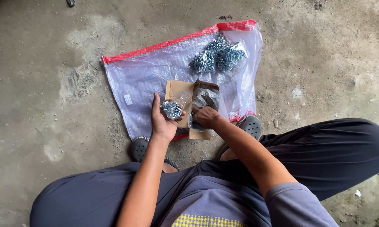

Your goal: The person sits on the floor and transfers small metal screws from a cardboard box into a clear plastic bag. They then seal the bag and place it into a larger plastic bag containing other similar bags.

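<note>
Left hand (165, 120) cups 1 packet of screws (171, 109) just left of the cardboard box (182, 108); right hand (205, 116), apparently pinching plastic, reaches inside.

Bare concrete floor (38, 63) under a red-edged clear plastic sheet (147, 71).

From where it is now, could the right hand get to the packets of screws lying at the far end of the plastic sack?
Probably yes. The right hand is in the open cardboard box, and the screw packets lie uncovered on the plastic sack just beyond it. Nothing stands between them, though the fingers look busy in the box.
</note>
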